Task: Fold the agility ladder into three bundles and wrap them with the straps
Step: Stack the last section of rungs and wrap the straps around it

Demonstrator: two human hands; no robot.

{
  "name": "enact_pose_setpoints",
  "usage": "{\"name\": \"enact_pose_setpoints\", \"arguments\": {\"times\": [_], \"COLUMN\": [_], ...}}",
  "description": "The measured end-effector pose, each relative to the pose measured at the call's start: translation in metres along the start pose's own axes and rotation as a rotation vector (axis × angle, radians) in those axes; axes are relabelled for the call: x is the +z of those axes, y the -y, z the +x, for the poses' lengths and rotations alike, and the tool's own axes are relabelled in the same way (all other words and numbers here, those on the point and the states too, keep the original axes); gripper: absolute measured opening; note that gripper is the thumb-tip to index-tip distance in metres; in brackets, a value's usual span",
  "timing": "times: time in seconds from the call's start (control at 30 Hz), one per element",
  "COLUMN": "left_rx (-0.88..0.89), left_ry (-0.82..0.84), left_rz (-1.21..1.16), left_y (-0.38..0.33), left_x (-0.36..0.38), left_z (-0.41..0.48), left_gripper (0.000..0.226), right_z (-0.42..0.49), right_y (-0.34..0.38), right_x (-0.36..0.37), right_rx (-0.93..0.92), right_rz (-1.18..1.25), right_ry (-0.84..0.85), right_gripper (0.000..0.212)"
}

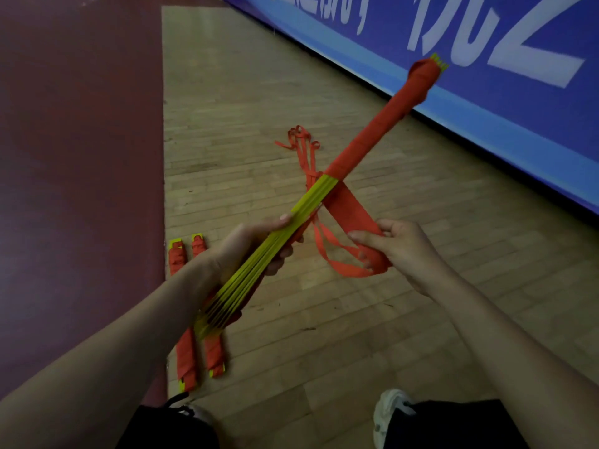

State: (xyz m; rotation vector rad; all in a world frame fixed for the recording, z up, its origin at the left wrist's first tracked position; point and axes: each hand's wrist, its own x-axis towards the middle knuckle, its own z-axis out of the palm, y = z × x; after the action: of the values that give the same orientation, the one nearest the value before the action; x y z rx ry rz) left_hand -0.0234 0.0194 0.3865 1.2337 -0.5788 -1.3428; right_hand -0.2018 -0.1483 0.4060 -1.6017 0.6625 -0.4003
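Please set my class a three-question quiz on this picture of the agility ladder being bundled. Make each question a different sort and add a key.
1. True or false: the left hand grips the held bundle on its bare yellow part.
2. How many wrapped bundles lie on the floor?
3. The right hand holds: A) the orange strap; B) a shoe; C) a ball.
Key: 1 true; 2 two; 3 A.
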Motion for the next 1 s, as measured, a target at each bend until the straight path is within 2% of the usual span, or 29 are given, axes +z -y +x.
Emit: {"name": "enact_pose_setpoints", "arguments": {"times": [0.13,0.2,0.37,0.47,0.6,0.7,0.77,0.9,1.0], "left_rx": [-0.024,-0.033,-0.023,0.0,0.092,0.167,0.26,0.389,0.345], "left_ry": [0.0,-0.065,-0.3,-0.403,-0.582,-0.641,-0.631,-0.61,-0.563], "left_rz": [-0.004,0.065,0.376,0.535,0.979,1.302,1.434,1.489,1.47], "left_y": [0.0,0.003,0.009,0.014,0.028,0.033,0.036,0.04,0.036], "left_x": [0.0,0.004,0.02,0.032,0.049,0.059,0.066,0.071,0.065], "left_z": [0.0,0.001,0.002,0.007,0.013,0.009,0.007,0.007,0.009], "left_gripper": [0.048,0.04,0.041,0.033,0.048,0.054,0.052,0.05,0.053], "right_z": [0.002,0.003,0.002,0.002,0.001,0.001,0.001,-0.003,-0.006], "right_y": [-0.004,-0.004,-0.005,-0.008,-0.011,-0.011,-0.01,-0.002,0.004], "right_x": [0.004,0.007,0.016,0.02,0.029,0.032,0.033,0.035,0.039], "right_rx": [-0.076,-0.098,-0.12,-0.1,-0.036,0.015,0.026,0.066,0.104], "right_rz": [-0.112,-0.174,-0.199,-0.215,-0.264,-0.242,-0.231,-0.049,0.196], "right_ry": [-0.104,-0.13,-0.126,-0.194,-0.296,-0.341,-0.363,-0.383,-0.366], "right_gripper": [0.01,0.017,0.02,0.033,0.042,0.047,0.049,0.041,0.031]}}
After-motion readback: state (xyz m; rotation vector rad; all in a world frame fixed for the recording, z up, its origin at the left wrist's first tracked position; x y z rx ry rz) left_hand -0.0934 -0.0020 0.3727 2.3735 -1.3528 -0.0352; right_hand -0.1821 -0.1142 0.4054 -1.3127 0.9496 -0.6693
